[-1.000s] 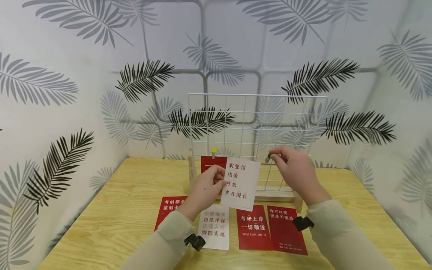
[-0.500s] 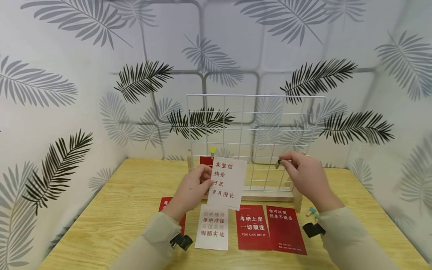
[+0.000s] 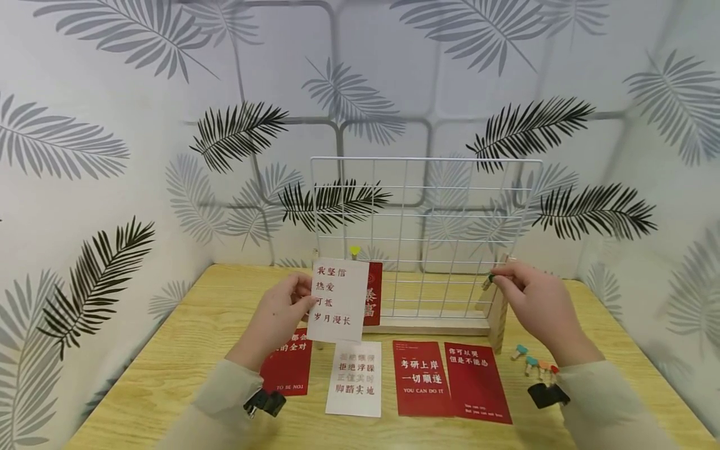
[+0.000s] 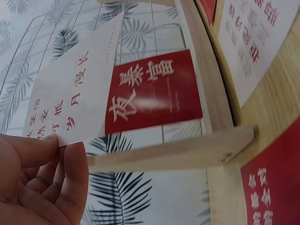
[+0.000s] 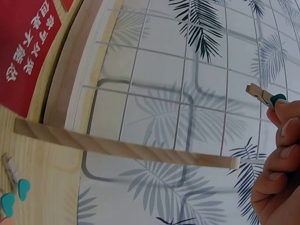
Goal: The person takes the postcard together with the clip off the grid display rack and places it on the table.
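The card (image 3: pixel 336 300) held up in the left hand (image 3: pixel 279 312) is white with red characters. Behind it hangs a red card (image 3: pixel 374 302) with pale lettering, under a yellow clip (image 3: pixel 355 250). The wire grid (image 3: pixel 425 206) is white on a pale wood base (image 3: pixel 433 325). On the light wood-grain table (image 3: pixel 169 369) lie three red cards and one white card (image 3: pixel 356 377) with red and faded print. The peg (image 5: pixel 262 95) in the right hand (image 3: pixel 534 302) is bare wood with a green tip. The walls carry grey and black fern leaves.

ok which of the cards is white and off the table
The white card pinched by the left hand; the other white card lies flat among the red ones.
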Available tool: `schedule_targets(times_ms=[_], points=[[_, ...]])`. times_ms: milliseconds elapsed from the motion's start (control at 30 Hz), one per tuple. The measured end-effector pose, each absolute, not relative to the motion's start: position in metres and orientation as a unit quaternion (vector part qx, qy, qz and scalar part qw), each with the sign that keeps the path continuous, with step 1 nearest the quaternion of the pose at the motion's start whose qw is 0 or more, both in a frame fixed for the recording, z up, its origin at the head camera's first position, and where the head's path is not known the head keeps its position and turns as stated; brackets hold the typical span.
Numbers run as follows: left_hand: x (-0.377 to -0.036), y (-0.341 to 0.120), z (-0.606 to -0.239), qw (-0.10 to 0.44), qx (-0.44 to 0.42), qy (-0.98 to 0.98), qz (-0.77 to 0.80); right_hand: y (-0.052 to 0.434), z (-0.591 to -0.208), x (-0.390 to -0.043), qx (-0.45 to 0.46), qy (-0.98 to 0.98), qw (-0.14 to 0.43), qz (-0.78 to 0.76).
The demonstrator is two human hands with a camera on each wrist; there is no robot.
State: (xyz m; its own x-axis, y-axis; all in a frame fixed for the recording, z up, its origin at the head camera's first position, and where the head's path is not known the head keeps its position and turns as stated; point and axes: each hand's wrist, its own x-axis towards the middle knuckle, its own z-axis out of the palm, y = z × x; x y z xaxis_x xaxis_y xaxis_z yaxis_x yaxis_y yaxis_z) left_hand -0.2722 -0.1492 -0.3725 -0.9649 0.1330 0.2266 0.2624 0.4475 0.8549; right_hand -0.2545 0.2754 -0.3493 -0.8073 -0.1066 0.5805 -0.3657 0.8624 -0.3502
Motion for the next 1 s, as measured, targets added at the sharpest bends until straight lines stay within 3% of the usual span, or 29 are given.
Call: schedule_targets(times_ms=[600, 1000], points=[[-0.276, -0.213, -0.369, 0.114, -0.082, -0.859, -0.493, 0.316, -0.370, -0.242, 0.079, -0.938, 0.238, 0.238], [-0.295, -0.249, -0.380, 0.134, -0.032, -0.859, -0.493, 0.359, -0.389, -0.231, 0.035, -0.958, 0.148, 0.245]])
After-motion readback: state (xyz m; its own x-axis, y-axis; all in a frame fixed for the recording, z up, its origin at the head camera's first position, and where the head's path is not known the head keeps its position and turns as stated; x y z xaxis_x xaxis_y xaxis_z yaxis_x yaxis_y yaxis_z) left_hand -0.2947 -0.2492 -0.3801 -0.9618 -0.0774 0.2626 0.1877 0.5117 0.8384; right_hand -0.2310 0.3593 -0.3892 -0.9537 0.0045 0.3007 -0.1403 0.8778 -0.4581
